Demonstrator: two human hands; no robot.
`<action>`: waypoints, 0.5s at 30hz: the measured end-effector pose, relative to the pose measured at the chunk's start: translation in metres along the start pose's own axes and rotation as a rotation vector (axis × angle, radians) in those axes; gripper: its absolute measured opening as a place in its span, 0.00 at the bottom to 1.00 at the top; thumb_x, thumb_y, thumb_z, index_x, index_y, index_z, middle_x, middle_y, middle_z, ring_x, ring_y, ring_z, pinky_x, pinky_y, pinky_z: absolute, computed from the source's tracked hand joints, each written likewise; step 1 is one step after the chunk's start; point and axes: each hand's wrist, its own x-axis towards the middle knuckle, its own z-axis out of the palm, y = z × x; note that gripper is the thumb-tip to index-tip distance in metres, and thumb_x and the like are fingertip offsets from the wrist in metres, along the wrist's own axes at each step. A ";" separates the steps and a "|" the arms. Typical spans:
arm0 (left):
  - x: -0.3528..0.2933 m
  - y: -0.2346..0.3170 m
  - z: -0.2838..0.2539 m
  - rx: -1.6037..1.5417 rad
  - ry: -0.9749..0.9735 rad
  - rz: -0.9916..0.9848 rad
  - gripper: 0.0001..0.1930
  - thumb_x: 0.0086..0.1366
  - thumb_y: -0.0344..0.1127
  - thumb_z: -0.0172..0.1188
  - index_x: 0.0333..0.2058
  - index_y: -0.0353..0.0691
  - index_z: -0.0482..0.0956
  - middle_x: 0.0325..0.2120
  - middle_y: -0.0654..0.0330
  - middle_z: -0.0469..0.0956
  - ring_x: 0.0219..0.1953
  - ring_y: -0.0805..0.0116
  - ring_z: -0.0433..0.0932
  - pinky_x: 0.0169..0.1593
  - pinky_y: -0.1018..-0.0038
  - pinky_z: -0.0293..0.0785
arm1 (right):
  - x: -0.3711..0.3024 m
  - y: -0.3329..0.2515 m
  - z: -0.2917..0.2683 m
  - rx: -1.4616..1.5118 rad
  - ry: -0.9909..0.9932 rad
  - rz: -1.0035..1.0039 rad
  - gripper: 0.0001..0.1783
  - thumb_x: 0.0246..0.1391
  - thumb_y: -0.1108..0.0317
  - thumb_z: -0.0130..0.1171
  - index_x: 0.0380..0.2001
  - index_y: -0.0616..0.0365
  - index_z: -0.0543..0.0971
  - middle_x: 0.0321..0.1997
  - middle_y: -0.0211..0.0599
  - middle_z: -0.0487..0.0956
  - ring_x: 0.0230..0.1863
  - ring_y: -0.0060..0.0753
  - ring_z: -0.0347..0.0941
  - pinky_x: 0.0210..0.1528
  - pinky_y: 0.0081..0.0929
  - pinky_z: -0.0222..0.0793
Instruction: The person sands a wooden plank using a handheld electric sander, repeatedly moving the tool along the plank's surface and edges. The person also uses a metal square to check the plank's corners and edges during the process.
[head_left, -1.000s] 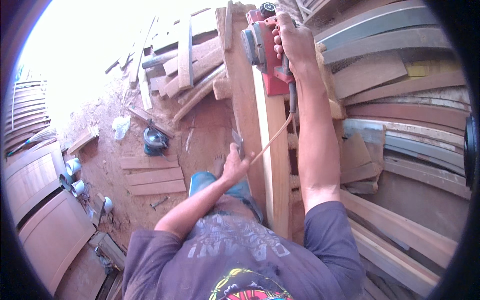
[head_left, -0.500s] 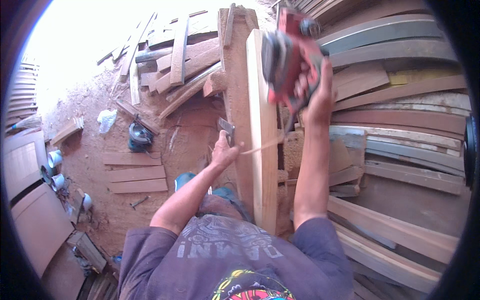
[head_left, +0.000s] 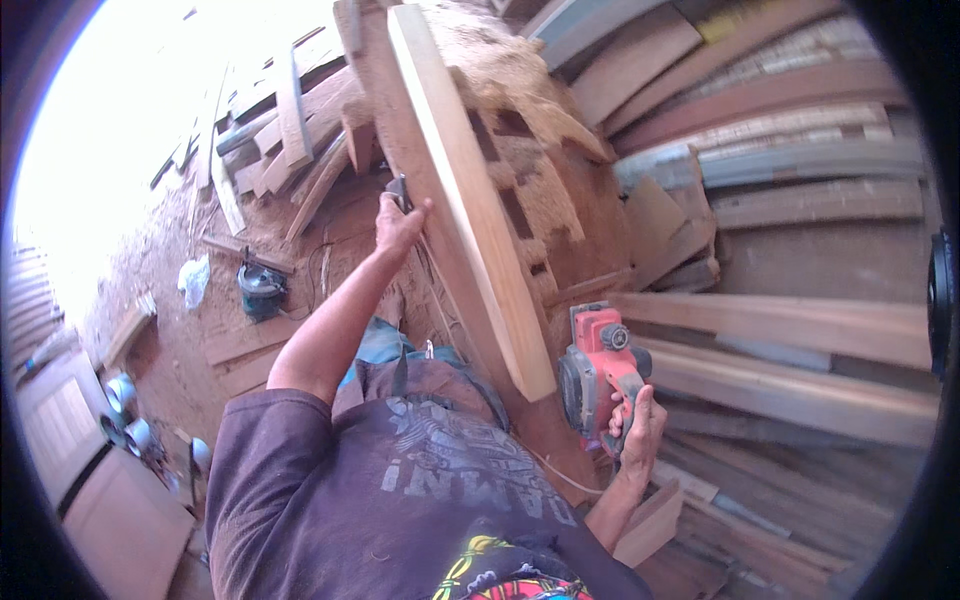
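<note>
My right hand (head_left: 640, 425) is wrapped round the handle of a red and black electric hand planer (head_left: 605, 365), held off the near right end of a pale squared timber (head_left: 470, 210). The timber lies lengthwise on a brown wooden bench plank (head_left: 405, 110). A thin pale cord (head_left: 550, 465) runs near the planer. Left of the timber, my left hand (head_left: 398, 225) grips a small flat metal tool (head_left: 400, 192) by the plank's left edge; its exact kind is hard to make out.
Shavings and sawdust (head_left: 540, 150) heap along the timber's right side. Stacked boards (head_left: 800, 330) fill the right. Offcuts (head_left: 290, 110) lie far left, with a teal circular saw (head_left: 262, 285) and a plastic bag (head_left: 194, 280) on the ground. Door panels (head_left: 125, 520) stand at lower left.
My right hand has brought the planer from above the timber's far part down and back to its near right end. The view has turned; my left hand still holds the metal tool.
</note>
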 end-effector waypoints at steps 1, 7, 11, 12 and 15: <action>-0.003 0.007 0.001 0.043 -0.040 -0.052 0.31 0.63 0.55 0.79 0.47 0.35 0.75 0.32 0.57 0.83 0.31 0.68 0.81 0.35 0.66 0.81 | -0.012 0.019 -0.012 -0.001 0.021 0.029 0.36 0.76 0.36 0.52 0.41 0.65 0.81 0.22 0.24 0.71 0.21 0.16 0.66 0.23 0.20 0.62; -0.056 -0.001 -0.024 -0.080 -0.075 -0.231 0.27 0.64 0.56 0.77 0.40 0.36 0.77 0.26 0.60 0.81 0.28 0.69 0.81 0.32 0.66 0.80 | -0.054 0.109 -0.039 -0.045 -0.018 0.109 0.33 0.76 0.40 0.56 0.36 0.63 0.84 0.22 0.23 0.73 0.20 0.14 0.66 0.21 0.19 0.58; -0.114 -0.043 -0.048 -0.144 -0.056 -0.261 0.26 0.64 0.57 0.76 0.41 0.40 0.77 0.24 0.61 0.77 0.21 0.68 0.79 0.22 0.70 0.72 | -0.055 0.149 -0.046 -0.083 -0.118 0.093 0.31 0.75 0.40 0.58 0.35 0.62 0.84 0.23 0.21 0.73 0.21 0.12 0.66 0.21 0.19 0.59; -0.126 -0.047 -0.054 -0.187 -0.049 -0.289 0.26 0.64 0.56 0.76 0.40 0.39 0.77 0.24 0.61 0.77 0.21 0.67 0.80 0.22 0.70 0.73 | -0.048 0.155 -0.045 -0.077 -0.140 0.084 0.31 0.74 0.41 0.59 0.35 0.62 0.84 0.23 0.20 0.73 0.21 0.12 0.66 0.21 0.19 0.59; -0.168 -0.063 -0.079 -0.319 -0.011 -0.367 0.24 0.64 0.53 0.76 0.39 0.39 0.77 0.23 0.60 0.77 0.21 0.65 0.80 0.24 0.67 0.76 | -0.039 0.180 -0.050 -0.064 -0.206 0.037 0.30 0.73 0.41 0.60 0.35 0.61 0.84 0.22 0.20 0.73 0.20 0.12 0.66 0.21 0.18 0.59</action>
